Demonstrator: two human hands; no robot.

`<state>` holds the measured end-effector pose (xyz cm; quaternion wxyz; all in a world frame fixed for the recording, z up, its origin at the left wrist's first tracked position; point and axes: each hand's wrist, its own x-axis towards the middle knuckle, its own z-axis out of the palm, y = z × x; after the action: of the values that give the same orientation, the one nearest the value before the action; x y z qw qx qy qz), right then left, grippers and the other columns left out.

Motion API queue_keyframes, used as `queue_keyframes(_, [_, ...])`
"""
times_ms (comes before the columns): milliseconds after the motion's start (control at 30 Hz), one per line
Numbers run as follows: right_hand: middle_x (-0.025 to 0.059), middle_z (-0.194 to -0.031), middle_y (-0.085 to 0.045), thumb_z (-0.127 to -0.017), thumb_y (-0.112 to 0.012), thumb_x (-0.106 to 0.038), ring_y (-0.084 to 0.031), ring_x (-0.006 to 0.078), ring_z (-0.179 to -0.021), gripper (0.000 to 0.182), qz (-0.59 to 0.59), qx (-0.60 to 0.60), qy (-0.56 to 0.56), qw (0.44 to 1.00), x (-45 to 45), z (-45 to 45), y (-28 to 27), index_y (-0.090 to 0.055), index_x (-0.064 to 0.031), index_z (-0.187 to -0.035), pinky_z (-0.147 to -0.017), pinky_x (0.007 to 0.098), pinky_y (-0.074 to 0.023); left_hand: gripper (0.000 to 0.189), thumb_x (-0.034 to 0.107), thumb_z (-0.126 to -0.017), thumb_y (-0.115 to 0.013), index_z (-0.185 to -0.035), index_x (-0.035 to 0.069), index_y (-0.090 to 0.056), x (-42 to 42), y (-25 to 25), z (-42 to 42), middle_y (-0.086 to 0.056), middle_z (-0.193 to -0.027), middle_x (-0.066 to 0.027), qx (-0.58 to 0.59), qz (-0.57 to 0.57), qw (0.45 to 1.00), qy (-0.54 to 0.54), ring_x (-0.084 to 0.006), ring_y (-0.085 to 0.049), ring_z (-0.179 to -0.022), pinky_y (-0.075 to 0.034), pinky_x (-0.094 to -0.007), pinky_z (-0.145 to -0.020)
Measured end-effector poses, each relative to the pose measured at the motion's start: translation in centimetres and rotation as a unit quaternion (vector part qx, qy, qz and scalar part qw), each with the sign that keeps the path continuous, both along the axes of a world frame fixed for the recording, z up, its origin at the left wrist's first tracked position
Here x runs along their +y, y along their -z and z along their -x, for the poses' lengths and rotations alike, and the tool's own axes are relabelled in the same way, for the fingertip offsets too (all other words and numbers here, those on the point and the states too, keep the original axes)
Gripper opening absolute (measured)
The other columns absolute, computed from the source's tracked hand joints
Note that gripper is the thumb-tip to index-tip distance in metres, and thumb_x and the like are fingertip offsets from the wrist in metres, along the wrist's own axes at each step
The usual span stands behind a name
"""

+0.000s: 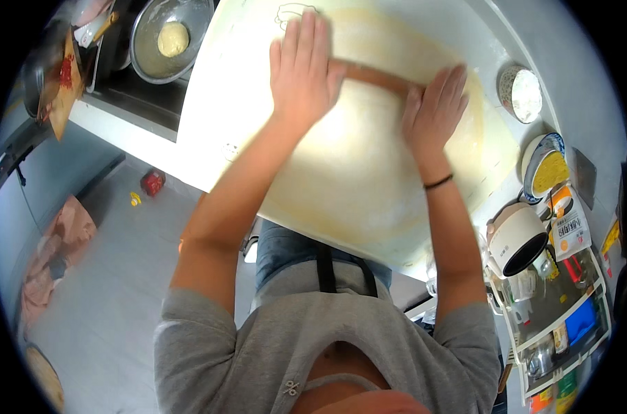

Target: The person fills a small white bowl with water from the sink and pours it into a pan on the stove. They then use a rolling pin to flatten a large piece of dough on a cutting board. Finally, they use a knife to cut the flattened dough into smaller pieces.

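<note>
A wooden rolling pin (378,77) lies across a large, thin, pale yellow sheet of dough (354,202). My left hand (303,72) is flat over the pin's left part, fingers stretched out and pointing away from me. Over its right part lies my right hand (437,106), also with straight fingers and slightly blurred. Neither hand's fingers curl around the pin, and both its ends are hidden. Under the dough is a white mat (215,119) with small line drawings, covering the counter before me.
A metal bowl (142,49) with a dough ball (173,39) stands at the upper left. Along the right are a patterned bowl (507,93) of white powder, a bowl (530,155) holding yellow contents, a cream-coloured pot (510,235) and a rack (525,344). A red object (153,182) lies on the floor.
</note>
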<state>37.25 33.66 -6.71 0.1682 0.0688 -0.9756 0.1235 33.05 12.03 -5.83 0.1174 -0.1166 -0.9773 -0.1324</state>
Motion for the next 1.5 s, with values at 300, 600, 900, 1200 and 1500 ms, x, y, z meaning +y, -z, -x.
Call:
queue_keyframes(300, [0.0184, -0.153, -0.015, -0.095, -0.042, -0.032, -0.010, 0.0352, -0.142, 0.065, -0.002, 0.028, 0.124, 0.992, -0.6, 10.3, -1.5, -0.017, 0.0011, -0.145, -0.115, 0.0467, -0.0080, 0.065, 0.035, -0.092, -0.043, -0.138, -0.008, -0.030, 1.7, -0.8, 9.8, -0.027, -0.146, -0.0259, 0.104, 0.001, 0.993, -0.052, -0.0377, -0.027, -0.135, -0.017, -0.0499, -0.112])
queue_keyframes(600, [0.0236, -0.128, -0.050, -0.088, -0.052, -0.031, -0.047, 0.0394, -0.118, 0.047, -0.066, -0.036, -0.016, 0.997, -2.7, -9.9, -4.2, -0.049, -0.0011, -0.125, -0.095, 0.0526, -0.0352, 0.050, 0.028, -0.085, -0.058, -0.127, 0.002, -0.049, -6.2, -2.0, -8.4, -0.048, -0.133, -0.0124, -0.019, -0.065, 0.984, 0.167, -0.0264, -0.040, -0.127, -0.031, -0.0481, -0.102])
queue_keyframes(900, [0.0248, -0.141, -0.031, -0.093, -0.044, -0.027, -0.029, 0.0363, -0.130, 0.051, -0.150, -0.005, 0.118, 0.982, 0.9, 4.6, -2.7, -0.036, 0.0025, -0.134, -0.106, 0.0489, -0.0230, 0.064, 0.041, -0.094, -0.037, -0.139, -0.004, -0.032, 3.2, -1.7, 4.1, -0.029, -0.147, -0.0205, -0.075, -0.167, 0.983, 0.010, -0.0327, -0.027, -0.137, -0.021, -0.0467, -0.111])
queue_keyframes(1200, [0.0142, -0.095, -0.060, -0.083, -0.056, -0.016, -0.054, 0.0353, -0.091, 0.026, 0.050, -0.029, 0.024, 0.998, -4.2, -10.8, -3.5, -0.053, -0.0046, -0.106, -0.079, 0.0466, -0.0403, 0.052, 0.026, -0.094, -0.044, -0.133, -0.008, -0.038, -4.3, -1.9, -7.5, -0.038, -0.141, -0.0206, -0.060, 0.024, 0.967, 0.245, -0.0327, -0.034, -0.132, -0.026, -0.0459, -0.109])
queue_keyframes(1500, [0.0259, -0.135, -0.038, -0.092, -0.046, -0.026, -0.039, 0.0395, -0.116, 0.040, -0.132, -0.103, 0.123, 0.978, -3.3, -2.0, -4.8, -0.045, 0.0018, -0.120, -0.094, 0.0532, -0.0307, 0.062, 0.032, -0.093, -0.043, -0.138, -0.008, -0.030, -2.3, -3.6, -0.2, -0.023, -0.147, -0.0279, 0.030, 0.031, 0.981, 0.188, -0.0382, -0.022, -0.138, -0.017, -0.0522, -0.111])
